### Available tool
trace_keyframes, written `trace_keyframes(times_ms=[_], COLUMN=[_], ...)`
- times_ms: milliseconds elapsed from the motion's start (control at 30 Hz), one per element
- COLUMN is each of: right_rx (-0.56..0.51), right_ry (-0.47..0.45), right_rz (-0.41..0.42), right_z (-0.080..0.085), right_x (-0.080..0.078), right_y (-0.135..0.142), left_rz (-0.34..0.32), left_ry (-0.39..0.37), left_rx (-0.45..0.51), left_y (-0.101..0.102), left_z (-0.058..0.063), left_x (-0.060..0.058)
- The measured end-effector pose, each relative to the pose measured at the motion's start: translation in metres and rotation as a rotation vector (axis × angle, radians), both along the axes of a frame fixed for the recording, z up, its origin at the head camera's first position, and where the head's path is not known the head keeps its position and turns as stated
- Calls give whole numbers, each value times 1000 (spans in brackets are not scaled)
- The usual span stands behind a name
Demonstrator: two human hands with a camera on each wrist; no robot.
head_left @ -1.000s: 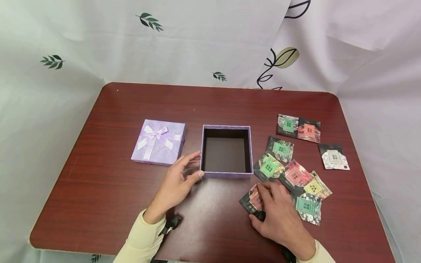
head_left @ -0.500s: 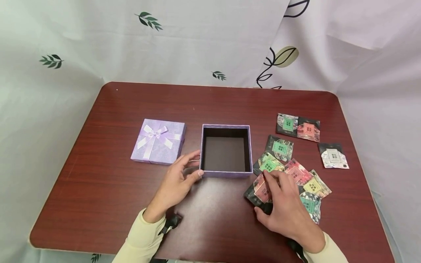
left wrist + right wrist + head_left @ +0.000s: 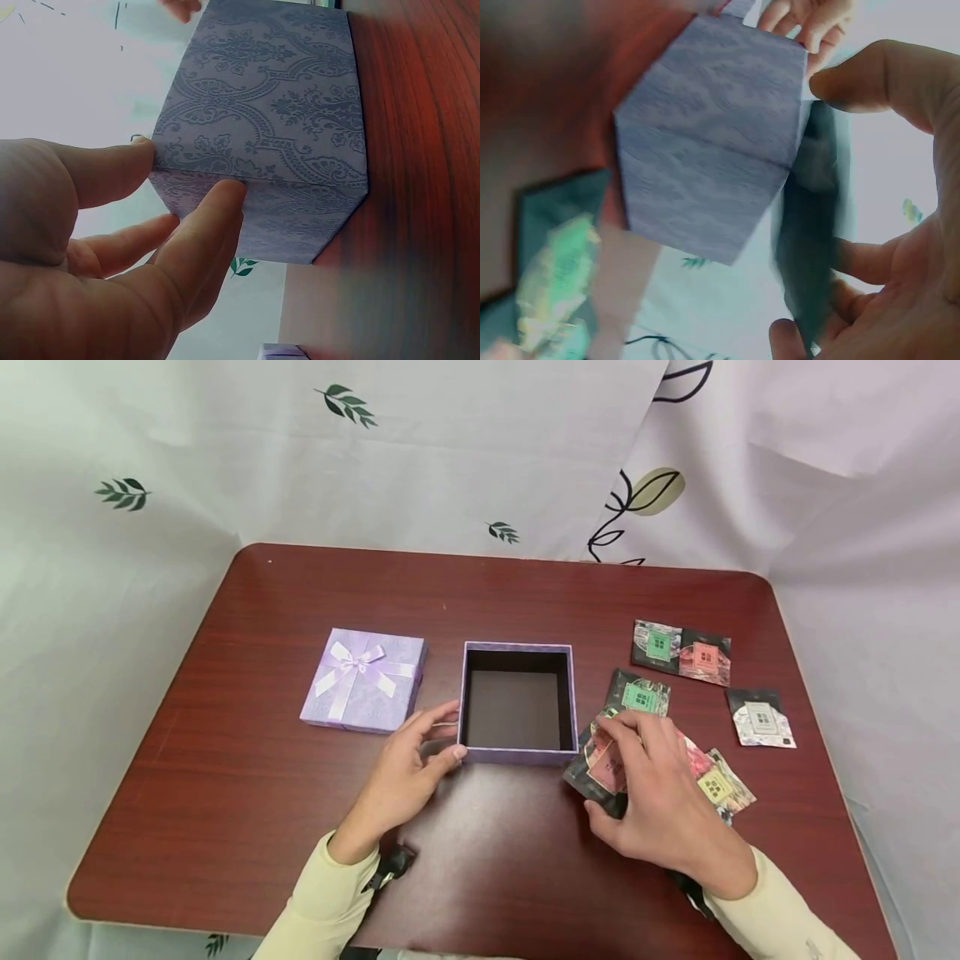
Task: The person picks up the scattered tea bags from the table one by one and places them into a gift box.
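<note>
In the head view, an uncovered purple gift box [image 3: 517,757] with a dark interior stands mid-table. My left hand [image 3: 405,772] touches its front-left corner, fingertips along the left wall and thumb at the rim; the left wrist view shows the patterned box walls [image 3: 262,97] close up. A flat dark sachet with a red label [image 3: 606,770] is held by its edges between thumb and fingers of my right hand [image 3: 667,802], just right of the box. In the right wrist view this sachet [image 3: 808,225] appears nearly edge-on, tilted, partly hidden by the fingers.
Left of the box lies its purple lid [image 3: 363,681] with a ribbon bow. Several sachets are spread on the right side, among them a green-labelled one [image 3: 641,696], a yellow-labelled one [image 3: 716,785] and a white-labelled one [image 3: 761,718]. White patterned cloth hangs behind the table [image 3: 247,827].
My right hand has moved forward and slightly right with the red-labelled sachet, lifting it over the other sachets. My left hand has stayed at the box corner.
</note>
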State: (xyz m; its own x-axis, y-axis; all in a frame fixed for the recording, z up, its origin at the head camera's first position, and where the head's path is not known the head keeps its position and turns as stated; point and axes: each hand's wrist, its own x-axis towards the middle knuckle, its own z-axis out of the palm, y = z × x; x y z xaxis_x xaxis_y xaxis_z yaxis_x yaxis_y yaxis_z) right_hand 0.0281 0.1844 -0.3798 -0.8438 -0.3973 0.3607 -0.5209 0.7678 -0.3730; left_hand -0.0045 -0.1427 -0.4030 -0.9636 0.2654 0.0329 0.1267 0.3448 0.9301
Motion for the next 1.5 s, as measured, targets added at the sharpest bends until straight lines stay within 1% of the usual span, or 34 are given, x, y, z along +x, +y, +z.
trace_keyframes(times_ms=[133,267,433,633,833,933,1100,1300,1500], right_rx=[0,-5,22,77,139,167,198,221,249], right_ry=[-12,-51,-88,-212,-241,-272,-309,-301,-303], right_rz=[44,35,38,56,79,84,88,105,112], right_z=[10,12,-1,-21,-38,-44,-50,-53,-51], right_x=[-11,-16,-12,-7,-7,-7,-9,-14,-18], right_y=[-1,0,3,6,10,12,17,21,22], left_rz=[-9,-14,-13,-10,-11,-9,-8,-2,2], left_ry=[2,4,-15,-26,-29,-36,-42,-44,-51], left_rx=[-2,-7,3,14,22,23,13,6,9], left_y=[2,2,0,-2,-2,-3,-3,-3,-2], left_z=[-1,-1,-1,0,0,0,0,0,0], left_x=[-1,-3,-2,-1,-1,0,0,1,1])
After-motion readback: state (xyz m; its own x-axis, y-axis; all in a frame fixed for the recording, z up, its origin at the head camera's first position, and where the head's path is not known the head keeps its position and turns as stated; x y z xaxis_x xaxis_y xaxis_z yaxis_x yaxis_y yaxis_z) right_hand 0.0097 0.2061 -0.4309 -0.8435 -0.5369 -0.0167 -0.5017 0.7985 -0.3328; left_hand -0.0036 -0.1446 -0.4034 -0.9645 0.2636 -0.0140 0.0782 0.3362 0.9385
